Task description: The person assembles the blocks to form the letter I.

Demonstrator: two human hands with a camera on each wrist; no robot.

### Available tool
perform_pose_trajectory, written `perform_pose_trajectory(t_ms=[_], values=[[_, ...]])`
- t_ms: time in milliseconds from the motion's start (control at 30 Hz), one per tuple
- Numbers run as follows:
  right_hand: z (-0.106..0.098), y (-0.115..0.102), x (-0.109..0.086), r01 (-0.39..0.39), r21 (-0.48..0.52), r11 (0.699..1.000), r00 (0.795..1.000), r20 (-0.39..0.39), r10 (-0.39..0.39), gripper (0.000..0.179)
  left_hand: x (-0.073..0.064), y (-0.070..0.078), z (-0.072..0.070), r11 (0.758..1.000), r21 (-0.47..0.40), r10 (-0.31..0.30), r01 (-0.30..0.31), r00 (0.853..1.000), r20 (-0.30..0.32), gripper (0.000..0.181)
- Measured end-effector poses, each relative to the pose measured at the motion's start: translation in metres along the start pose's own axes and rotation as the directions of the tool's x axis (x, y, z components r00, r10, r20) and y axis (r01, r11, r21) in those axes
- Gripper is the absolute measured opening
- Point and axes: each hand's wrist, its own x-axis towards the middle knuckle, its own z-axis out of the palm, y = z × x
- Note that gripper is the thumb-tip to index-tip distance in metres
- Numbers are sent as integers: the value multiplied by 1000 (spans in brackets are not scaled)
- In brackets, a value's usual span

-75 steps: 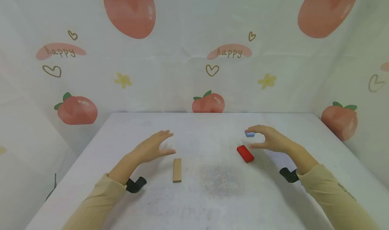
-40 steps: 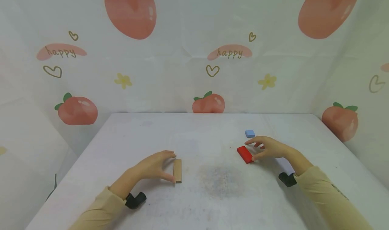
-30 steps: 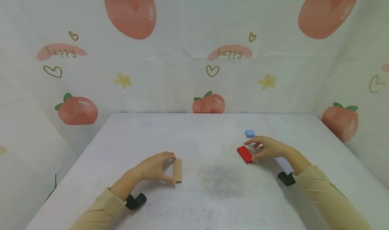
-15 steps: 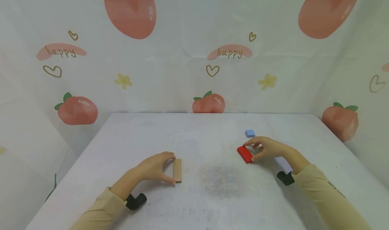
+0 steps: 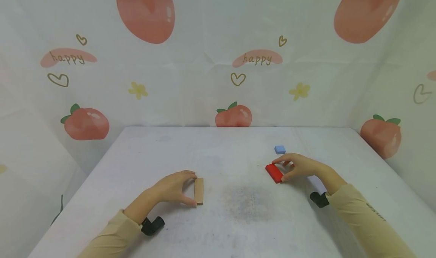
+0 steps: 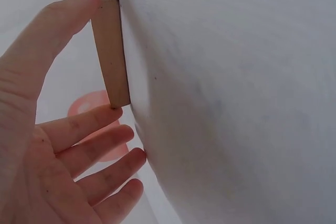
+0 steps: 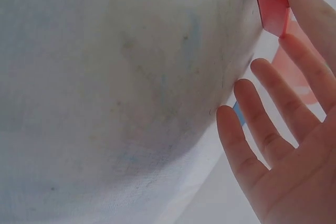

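Note:
On the white table, a plain wooden block (image 5: 199, 191) lies lengthwise, left of the middle. My left hand (image 5: 170, 188) pinches it by its two ends, thumb at the near one and index finger at the far one. The left wrist view shows the same grip on the wooden block (image 6: 111, 51), with the other fingers spread below. Farther right, a red block (image 5: 274, 173) lies at a slant, and my right hand (image 5: 299, 165) pinches its ends between thumb and index finger. In the right wrist view the red block (image 7: 273, 6) is partly cut off at the top.
A small light blue block (image 5: 280, 150) stands just behind the red one, close to my right hand. Between the two hands a grey smudge (image 5: 248, 203) marks the table (image 5: 218, 231). A printed cloth (image 5: 190, 61) hangs behind the table's far edge.
Both hands have come down from above the table to the blocks. Over the last second my right index finger has moved in to the red block's far end. The blocks have not moved.

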Motion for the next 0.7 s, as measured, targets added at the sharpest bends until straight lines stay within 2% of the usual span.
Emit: perform_pose_trajectory(t_ms=[333, 700], values=[[1, -2, 0, -21, -7, 1000, 1000, 0, 21, 57, 2, -1, 1, 1000, -8, 4, -4, 1000, 0, 82], [1, -1, 0, -51, -3, 999, 999, -7, 51, 57, 4, -2, 1, 1000, 14, 11, -11, 1000, -27, 79]])
